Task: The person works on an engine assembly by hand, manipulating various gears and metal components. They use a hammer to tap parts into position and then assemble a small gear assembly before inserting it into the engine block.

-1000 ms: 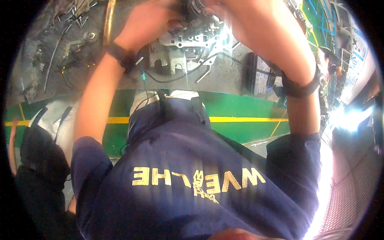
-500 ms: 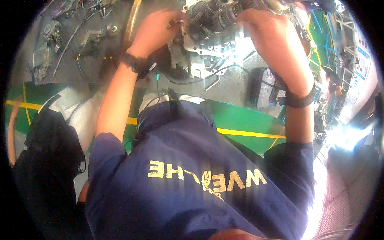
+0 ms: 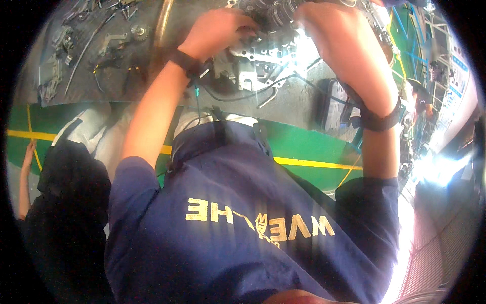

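At the top centre a gear shaft (image 3: 281,14) with toothed gears lies over a light metal gearbox housing (image 3: 248,76). From the left my left hand (image 3: 217,31) reaches over the housing's edge. Its fingers are bent together beside the gears, slightly blurred, and what is between them is hidden. On the other side my right hand (image 3: 324,24) is closed at the right end of the gears, its fingertips against them and mostly hidden behind the hand. Both wrists wear dark bands.
A bent hex key (image 3: 268,98) and a black cable lie before the housing. To the right stands a dark tool case (image 3: 331,109). On the left are a loose gear (image 3: 140,32), metal brackets and a thin rod. A brass-coloured pipe (image 3: 164,25) runs nearby. Another person (image 3: 73,202) stands at left.
My left hand has moved right, from the housing's left edge in toward the gears. My right hand stays at the gears, shifted slightly up. The view has shifted a little.
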A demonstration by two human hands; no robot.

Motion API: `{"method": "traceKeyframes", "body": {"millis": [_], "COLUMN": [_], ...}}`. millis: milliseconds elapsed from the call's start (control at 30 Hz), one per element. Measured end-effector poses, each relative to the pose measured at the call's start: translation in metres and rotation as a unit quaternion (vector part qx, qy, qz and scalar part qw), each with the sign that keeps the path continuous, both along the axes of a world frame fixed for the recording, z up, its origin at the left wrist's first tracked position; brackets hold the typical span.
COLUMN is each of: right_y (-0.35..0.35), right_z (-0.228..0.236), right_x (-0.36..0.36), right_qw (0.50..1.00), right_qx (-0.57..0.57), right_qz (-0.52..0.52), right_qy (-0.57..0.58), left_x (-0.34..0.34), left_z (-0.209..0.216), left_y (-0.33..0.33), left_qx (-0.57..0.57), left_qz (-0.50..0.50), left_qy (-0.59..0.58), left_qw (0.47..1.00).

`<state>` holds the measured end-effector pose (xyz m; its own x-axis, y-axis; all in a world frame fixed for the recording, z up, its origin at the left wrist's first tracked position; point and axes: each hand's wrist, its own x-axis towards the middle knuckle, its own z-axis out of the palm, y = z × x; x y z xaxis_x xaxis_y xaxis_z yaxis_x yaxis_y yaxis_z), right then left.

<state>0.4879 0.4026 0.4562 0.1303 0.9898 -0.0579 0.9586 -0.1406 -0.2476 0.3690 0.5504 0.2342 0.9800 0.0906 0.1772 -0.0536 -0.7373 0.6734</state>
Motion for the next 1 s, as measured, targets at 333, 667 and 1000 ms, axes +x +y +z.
{"method": "traceKeyframes", "body": {"millis": [333,667,1000], "right_y": [-0.004,-0.021,-0.070], "right_z": [-0.010,-0.023,-0.030], "right_x": [-0.004,0.000,-0.028], "right_qw": [0.998,0.996,0.938], "right_qx": [0.054,0.042,0.181], "right_qz": [-0.033,-0.070,-0.287], "right_qy": [0.017,-0.026,0.076], "left_x": [0.002,-0.005,-0.031], "left_z": [-0.022,-0.028,0.003], "left_y": [-0.002,-0.015,-0.005], "left_qx": [0.003,-0.033,-0.133], "left_qz": [0.012,0.049,0.133], "left_qy": [0.002,-0.098,-0.016], "left_qw": [1.000,0.993,0.982]}}
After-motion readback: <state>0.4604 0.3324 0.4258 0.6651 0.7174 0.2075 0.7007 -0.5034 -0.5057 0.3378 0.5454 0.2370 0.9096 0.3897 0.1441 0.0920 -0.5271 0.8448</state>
